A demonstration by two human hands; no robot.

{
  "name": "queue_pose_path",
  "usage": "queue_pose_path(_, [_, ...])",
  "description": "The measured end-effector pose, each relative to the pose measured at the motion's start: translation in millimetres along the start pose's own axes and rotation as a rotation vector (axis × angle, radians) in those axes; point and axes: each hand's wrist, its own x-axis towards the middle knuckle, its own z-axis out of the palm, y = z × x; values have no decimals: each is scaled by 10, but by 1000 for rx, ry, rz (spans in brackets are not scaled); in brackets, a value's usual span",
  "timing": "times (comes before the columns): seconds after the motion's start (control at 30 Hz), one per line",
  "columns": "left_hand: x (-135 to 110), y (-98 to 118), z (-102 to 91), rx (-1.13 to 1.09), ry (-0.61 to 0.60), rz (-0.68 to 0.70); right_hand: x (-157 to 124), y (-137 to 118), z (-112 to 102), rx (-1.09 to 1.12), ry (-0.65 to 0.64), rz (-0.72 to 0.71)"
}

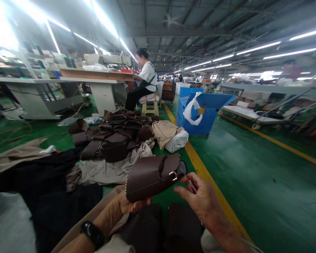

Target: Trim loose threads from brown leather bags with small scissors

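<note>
My left hand (pixel 126 207) grips a dark brown leather bag (pixel 150 175) from underneath, holding it up over my lap. The bag has a brass buckle on a strap at its right end. My right hand (pixel 200 196) is at that end, its thumb and fingers pinched on a small thin tool close to the buckle; I cannot make out what the tool is. A black watch sits on my left wrist.
A pile of similar brown bags (pixel 113 135) lies on cloth on the green floor ahead. Black and beige fabric (pixel 42 175) spreads to the left. A blue bin (pixel 200 109) stands beyond a yellow floor line. A seated person (pixel 144 80) works at a table.
</note>
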Motion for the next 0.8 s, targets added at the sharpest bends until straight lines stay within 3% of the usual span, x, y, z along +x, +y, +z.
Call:
queue_pose_path(0.23, [-6, -11, -19, -84, 25, -33, 81, 19, 31, 241, 40, -84])
queue_pose_path(0.47, [-12, -66, -92, -44, 25, -43, 123, 94, -83, 456, 30, 12])
queue_pose_path(0.6, [-57, -1, -3, 35, 3, -78, 118, 65, -104, 555, -38, 56])
queue_pose_path(0.8, [-29, 35, 58, 136, 32, 4, 104, 3, -163, 753, -186, 174])
